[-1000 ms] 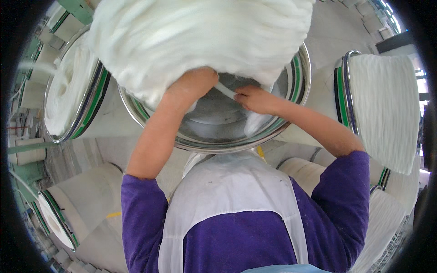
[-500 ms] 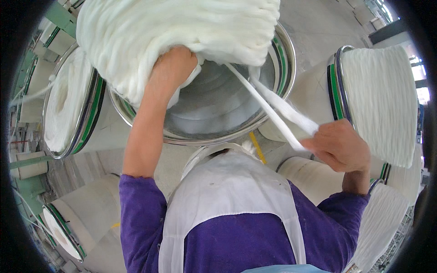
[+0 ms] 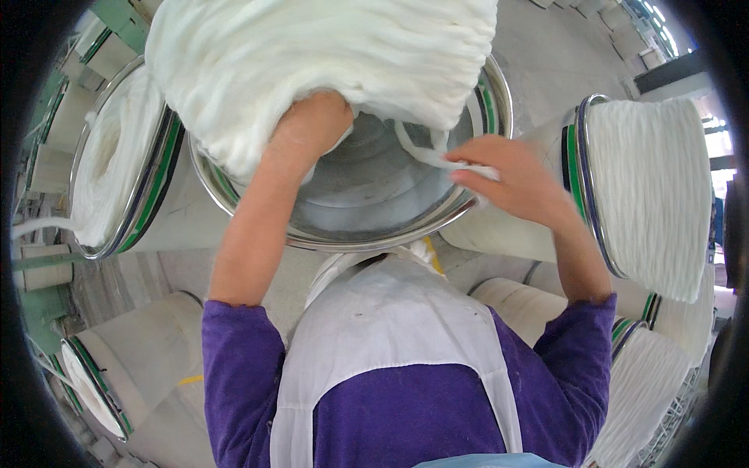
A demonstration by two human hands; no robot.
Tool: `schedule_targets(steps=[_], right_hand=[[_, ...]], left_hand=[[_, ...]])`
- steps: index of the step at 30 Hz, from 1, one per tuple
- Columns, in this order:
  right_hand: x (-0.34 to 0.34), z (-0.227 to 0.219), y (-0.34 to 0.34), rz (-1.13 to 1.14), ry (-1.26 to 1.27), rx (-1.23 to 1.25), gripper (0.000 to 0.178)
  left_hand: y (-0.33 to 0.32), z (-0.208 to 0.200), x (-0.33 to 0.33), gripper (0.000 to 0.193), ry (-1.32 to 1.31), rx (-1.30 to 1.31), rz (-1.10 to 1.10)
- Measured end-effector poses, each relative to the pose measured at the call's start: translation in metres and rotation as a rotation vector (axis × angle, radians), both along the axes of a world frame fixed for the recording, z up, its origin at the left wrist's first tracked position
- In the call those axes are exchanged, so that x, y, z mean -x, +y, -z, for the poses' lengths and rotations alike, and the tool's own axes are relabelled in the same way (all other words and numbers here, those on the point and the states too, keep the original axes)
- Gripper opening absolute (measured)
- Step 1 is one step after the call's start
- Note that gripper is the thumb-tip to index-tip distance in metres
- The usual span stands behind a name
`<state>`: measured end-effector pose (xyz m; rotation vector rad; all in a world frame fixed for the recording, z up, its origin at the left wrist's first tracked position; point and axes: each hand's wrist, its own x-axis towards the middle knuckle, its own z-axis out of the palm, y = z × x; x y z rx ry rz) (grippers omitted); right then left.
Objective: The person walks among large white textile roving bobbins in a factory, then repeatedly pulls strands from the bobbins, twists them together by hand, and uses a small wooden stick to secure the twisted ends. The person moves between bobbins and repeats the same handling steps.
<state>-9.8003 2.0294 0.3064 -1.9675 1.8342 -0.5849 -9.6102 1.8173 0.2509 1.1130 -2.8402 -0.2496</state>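
A thick mass of white sliver (image 3: pixel 312 47) bulges over the far side of a round can (image 3: pixel 351 246) with a metal rim. My left hand (image 3: pixel 316 125) is closed on the near lower edge of this mass, its fingertips hidden in the fibre. Above the can's right side, my right hand (image 3: pixel 511 175) pinches a loose sliver strand (image 3: pixel 425 154) between thumb and fingers. That strand loops down from the underside of the mass. Inside the can, the grey inner wall shows below the fibre.
At the left stands a tilted-looking can of coiled sliver (image 3: pixel 109 156), with a strand trailing off leftward. To the right is another can heaped with sliver (image 3: pixel 644 195). More cans (image 3: pixel 140 347) stand at lower left and lower right, beside a white apron (image 3: pixel 390 312).
My right hand has moved up and left toward the can, and the strands it held taut now hang slack in a loop. My left hand stays at the mass, shifted slightly right.
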Motion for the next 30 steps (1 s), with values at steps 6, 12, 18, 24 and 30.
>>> schedule_targets(steps=[6,12,18,24,30], right_hand=[[-0.019,0.087,-0.07,-0.109,0.848,-0.279,0.022],[-0.033,0.069,-0.055,-0.185,0.752,-0.301,0.012],[-0.008,-0.035,0.056,-0.307,0.084,-0.171,0.022],[0.109,0.008,0.239,0.141,-1.16,0.526,0.031],[0.118,0.214,0.389,1.5,-1.153,-0.153,0.029]], left_hand=[[0.015,-0.007,-0.006,0.036,0.007,-0.014,0.019],[0.023,-0.007,-0.015,0.037,-0.013,0.045,0.05],[0.016,-0.024,-0.012,0.025,0.032,0.162,0.07],[0.039,-0.027,-0.02,0.054,-0.151,-0.343,0.039],[0.125,-0.011,-0.055,0.067,-0.272,-0.948,0.561]])
